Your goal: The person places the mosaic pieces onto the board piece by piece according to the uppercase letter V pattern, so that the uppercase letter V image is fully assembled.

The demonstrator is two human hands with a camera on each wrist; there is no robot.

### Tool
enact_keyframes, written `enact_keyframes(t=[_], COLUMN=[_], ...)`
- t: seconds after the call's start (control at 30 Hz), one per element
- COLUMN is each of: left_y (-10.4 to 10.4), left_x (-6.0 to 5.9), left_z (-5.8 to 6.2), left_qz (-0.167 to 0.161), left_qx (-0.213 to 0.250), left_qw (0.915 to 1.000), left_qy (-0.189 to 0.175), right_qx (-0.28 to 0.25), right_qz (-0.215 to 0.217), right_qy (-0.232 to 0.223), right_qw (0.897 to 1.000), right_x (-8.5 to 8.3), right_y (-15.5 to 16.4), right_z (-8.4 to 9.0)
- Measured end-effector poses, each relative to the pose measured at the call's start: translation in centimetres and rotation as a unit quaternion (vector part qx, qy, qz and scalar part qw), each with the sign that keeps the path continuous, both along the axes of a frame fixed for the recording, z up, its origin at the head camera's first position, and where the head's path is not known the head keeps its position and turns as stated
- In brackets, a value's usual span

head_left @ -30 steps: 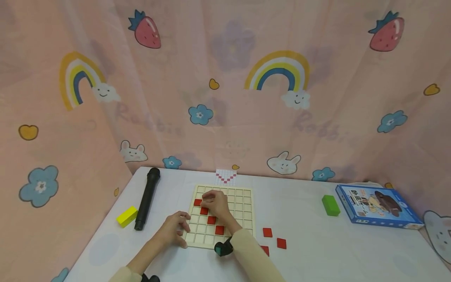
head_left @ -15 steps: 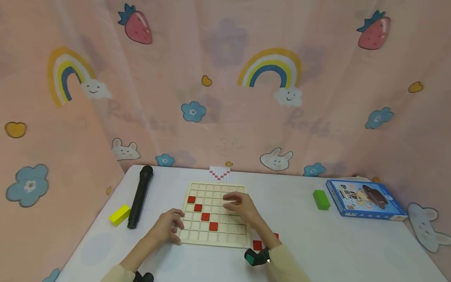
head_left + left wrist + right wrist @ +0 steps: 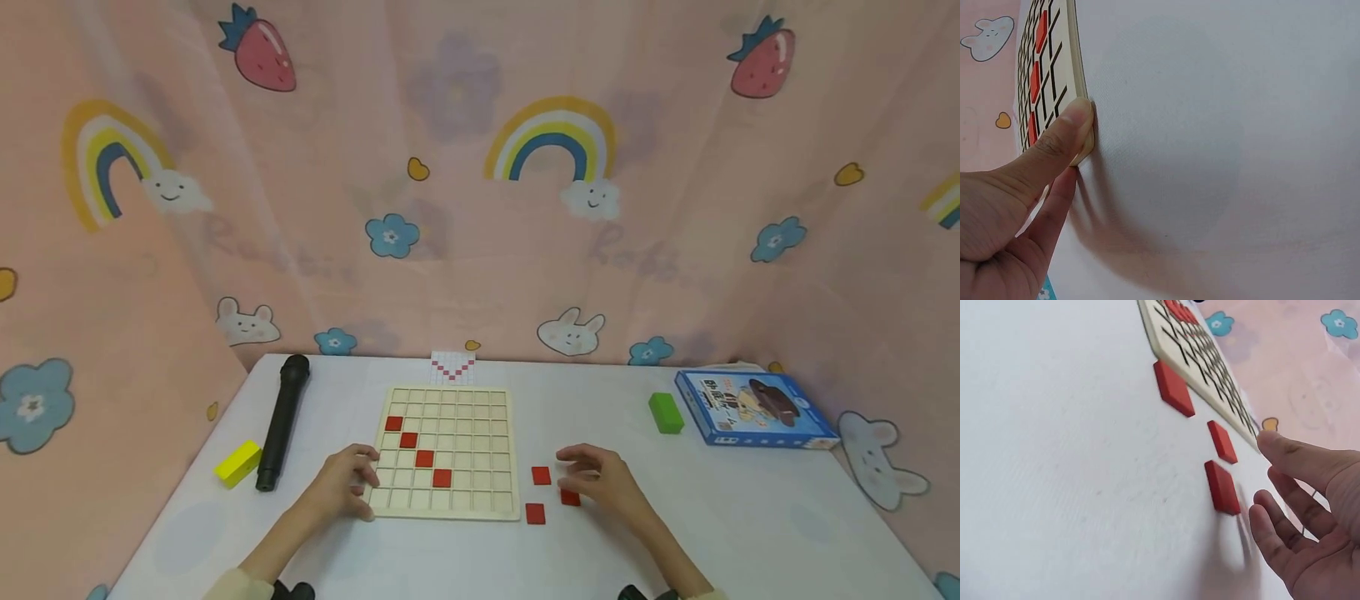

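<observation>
A cream square grid board (image 3: 480,483) lies on the white table, with several red square tiles (image 3: 424,458) set in its cells in a diagonal row. My left hand (image 3: 341,483) holds the board's near left corner; in the left wrist view the thumb (image 3: 1063,134) and a finger pinch that corner. To the right of the board lie three loose red tiles (image 3: 541,476). My right hand (image 3: 607,483) hovers just over the rightmost loose tile (image 3: 1222,487), fingers apart and holding nothing.
Behind the board lies a paper card (image 3: 453,368) with a red V pattern. A black microphone (image 3: 282,423) and a yellow block (image 3: 238,464) lie to the left. A green block (image 3: 666,413) and a blue box (image 3: 753,408) lie to the right. A pink patterned curtain hangs behind.
My right hand has left the tiles on the board and moved right, over the loose tiles. My left hand stays at the board's edge. The head view has shifted slightly.
</observation>
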State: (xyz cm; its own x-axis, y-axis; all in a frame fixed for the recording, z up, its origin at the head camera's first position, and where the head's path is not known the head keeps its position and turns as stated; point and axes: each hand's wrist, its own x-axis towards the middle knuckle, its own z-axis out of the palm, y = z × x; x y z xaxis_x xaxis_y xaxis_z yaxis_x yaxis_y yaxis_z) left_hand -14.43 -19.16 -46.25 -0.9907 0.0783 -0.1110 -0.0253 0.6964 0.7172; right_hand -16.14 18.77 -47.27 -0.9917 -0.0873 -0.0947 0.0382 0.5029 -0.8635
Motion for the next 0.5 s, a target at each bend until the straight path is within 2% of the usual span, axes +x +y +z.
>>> enact_keyframes(t=[0.1,0.2,0.37,0.5], left_y=[0.0,0.1,-0.1,0.0], left_x=[0.0,0.0,0.1,0.2], left_z=[-0.1,-0.1,0.2,0.3], left_qz=[0.003,0.001,0.002,0.006], left_qx=[-0.001,0.000,0.006,0.011], left_qw=[1.0000,1.0000,1.0000,0.9999], left_qy=[-0.006,-0.008,-0.005,-0.008], right_qx=[0.031,0.049,0.043,0.028], right_qz=[0.008,0.029,0.056,0.044], right_qy=[-0.018,-0.013,0.020,0.027], right_qw=[0.999,0.998,0.997,0.998], right_x=[0.6,1.0,1.2,1.4], right_y=[1.0,1.8,2.5,2.7], right_z=[-0.4,-1.0,-1.6,-1.8])
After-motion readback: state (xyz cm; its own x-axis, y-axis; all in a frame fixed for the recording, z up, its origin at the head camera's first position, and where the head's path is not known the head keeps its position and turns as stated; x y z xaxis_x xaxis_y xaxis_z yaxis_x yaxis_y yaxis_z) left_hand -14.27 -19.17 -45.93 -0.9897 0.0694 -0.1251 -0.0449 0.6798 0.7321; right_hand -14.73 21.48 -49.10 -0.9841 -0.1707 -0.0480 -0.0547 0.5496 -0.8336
